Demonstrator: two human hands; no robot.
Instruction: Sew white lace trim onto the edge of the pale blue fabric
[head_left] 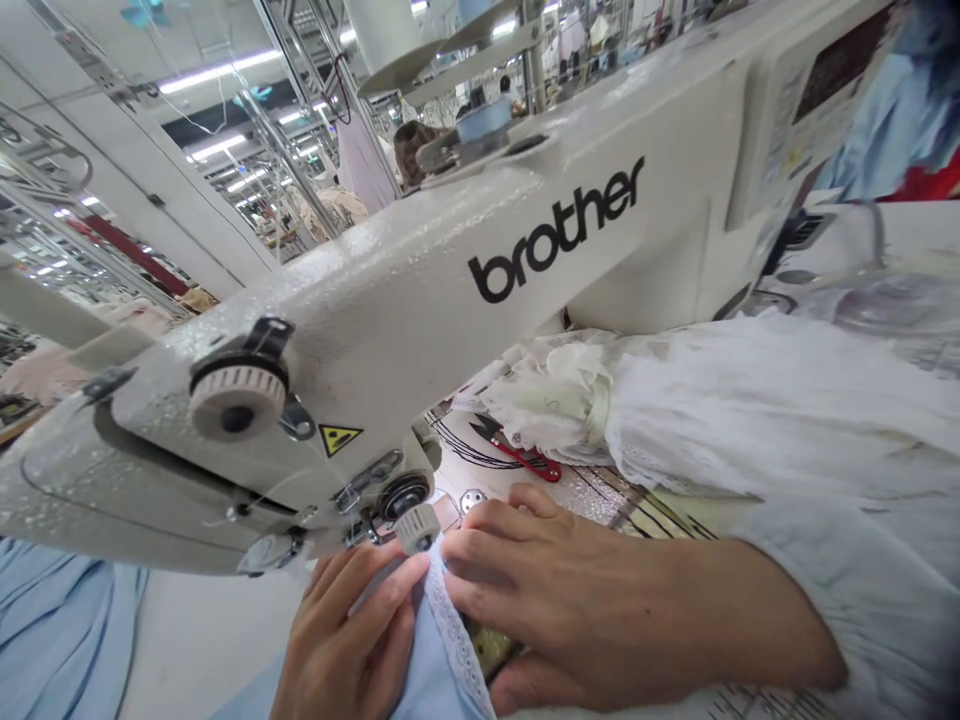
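My left hand (356, 625) is at the front of the sewing machine head, its fingers closed on light blue cloth (424, 660) close to the needle area. A white eyelet lace trim (454, 635) runs along the cloth's edge between my two hands. From the right, my right hand (544, 585) rests with fingertips against the lace and thumb spread apart lower down. The white sewing machine (420, 300) slants across the view above both hands. Its needle and presser foot are hidden behind a ribbed white knob (417, 527) and my fingers.
Red-handled thread snips (529, 455) lie under the machine arm beside a metal bobbin (472, 498). Gathered white lace-edged fabric (712, 400) is heaped on the right. More blue cloth (60, 620) hangs at the left. Thread stands and other workstations fill the background.
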